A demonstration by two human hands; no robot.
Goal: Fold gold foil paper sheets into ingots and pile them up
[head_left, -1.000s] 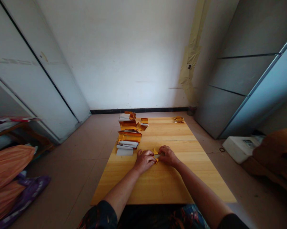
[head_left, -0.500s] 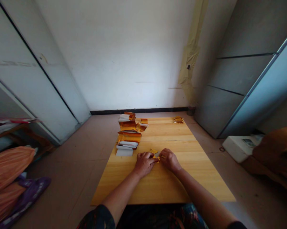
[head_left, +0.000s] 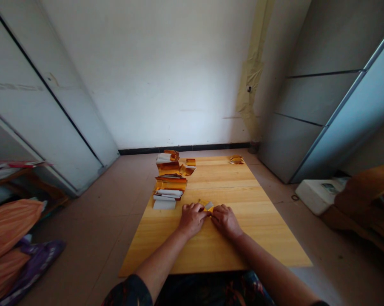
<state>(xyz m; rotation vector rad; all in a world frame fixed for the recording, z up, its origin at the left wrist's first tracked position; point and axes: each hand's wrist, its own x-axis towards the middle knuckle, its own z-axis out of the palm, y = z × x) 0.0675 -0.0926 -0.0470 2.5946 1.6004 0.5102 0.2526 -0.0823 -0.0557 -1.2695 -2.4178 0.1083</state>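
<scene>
On the wooden worktop (head_left: pixel 230 250), your left hand (head_left: pixel 192 219) and your right hand (head_left: pixel 225 221) clench a small folded piece of gold foil (head_left: pixel 207 206) between them, seemingly to keep it steady, near the stacked gold and white papers (head_left: pixel 170 183).
</scene>
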